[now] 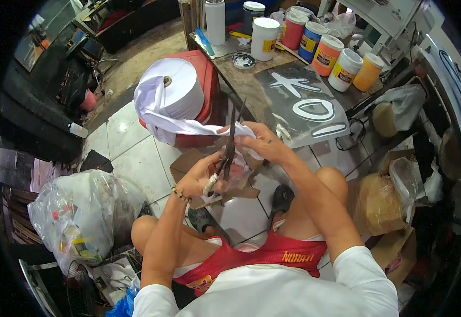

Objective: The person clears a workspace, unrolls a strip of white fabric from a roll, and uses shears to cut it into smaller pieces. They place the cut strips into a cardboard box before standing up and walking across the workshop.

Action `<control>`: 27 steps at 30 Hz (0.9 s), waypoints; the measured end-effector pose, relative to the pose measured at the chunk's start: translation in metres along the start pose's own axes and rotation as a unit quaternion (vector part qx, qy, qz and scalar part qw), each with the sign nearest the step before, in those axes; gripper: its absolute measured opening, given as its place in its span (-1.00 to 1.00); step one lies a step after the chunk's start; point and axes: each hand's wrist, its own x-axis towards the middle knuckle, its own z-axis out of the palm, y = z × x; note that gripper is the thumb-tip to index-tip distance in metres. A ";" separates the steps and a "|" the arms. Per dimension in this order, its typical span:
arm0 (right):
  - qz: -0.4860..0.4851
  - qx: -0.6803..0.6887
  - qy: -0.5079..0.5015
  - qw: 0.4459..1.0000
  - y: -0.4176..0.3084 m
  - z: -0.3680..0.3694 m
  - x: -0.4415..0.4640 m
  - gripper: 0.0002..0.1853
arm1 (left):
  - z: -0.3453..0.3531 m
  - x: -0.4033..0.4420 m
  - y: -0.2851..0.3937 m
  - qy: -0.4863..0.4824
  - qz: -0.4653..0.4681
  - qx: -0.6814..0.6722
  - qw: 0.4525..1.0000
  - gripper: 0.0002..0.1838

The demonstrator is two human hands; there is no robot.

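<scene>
My left hand is closed around the handles of a pair of dark scissors, one handle wrapped in something pale. Their blades point up and away, with the white fabric strip at them; I cannot tell if the blades are apart. Beside the blades, my right hand pinches the strip's end. The strip runs left to a large white fabric roll, which lies on its flat side on a red cooler-like box. Beneath my hands is a cardboard box, its contents partly hidden.
Several paint jars, including a blue jar and an orange jar, stand on the table. A dark stencil sheet overhangs its edge. A stuffed plastic bag is at left; a wrapped bundle is at right.
</scene>
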 end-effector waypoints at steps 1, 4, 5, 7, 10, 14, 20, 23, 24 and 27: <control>-0.024 -0.012 0.033 0.999 0.004 -0.003 0.003 -0.60 | -0.008 -0.001 -0.002 -0.017 -0.031 0.004 0.999 -0.25; -0.002 -0.031 0.050 0.998 0.017 -0.013 0.005 -0.67 | -0.009 -0.005 0.016 0.100 -0.076 0.099 0.987 -0.28; -0.064 -0.092 0.051 0.992 0.024 -0.011 0.008 -0.66 | -0.004 -0.006 0.029 0.121 -0.043 0.120 0.984 -0.31; -0.193 -0.248 0.027 0.949 0.052 -0.012 0.017 -0.70 | -0.008 -0.005 0.037 0.140 -0.017 0.107 0.984 -0.31; -0.195 -0.347 0.014 0.917 0.063 0.012 0.019 -0.61 | -0.024 -0.009 0.037 0.198 0.020 0.120 0.973 -0.26; -0.163 -0.404 0.007 0.900 0.064 0.019 0.024 -0.53 | -0.027 -0.017 0.050 0.293 0.006 0.137 0.946 -0.25; -0.066 -0.328 0.106 0.936 0.041 0.020 0.027 -0.50 | -0.055 -0.033 0.050 0.434 0.009 0.286 0.854 -0.28; -0.037 -0.286 0.184 0.940 0.045 0.009 0.021 -0.59 | -0.070 -0.034 0.059 0.439 -0.010 0.391 0.809 -0.31; -0.041 -0.286 0.184 0.939 0.045 0.008 0.021 -0.59 | -0.073 -0.030 0.066 0.440 -0.007 0.394 0.807 -0.31; -0.107 -0.262 0.210 0.936 0.046 0.010 0.020 -0.70 | -0.083 -0.003 0.092 0.443 -0.021 0.545 0.712 -0.12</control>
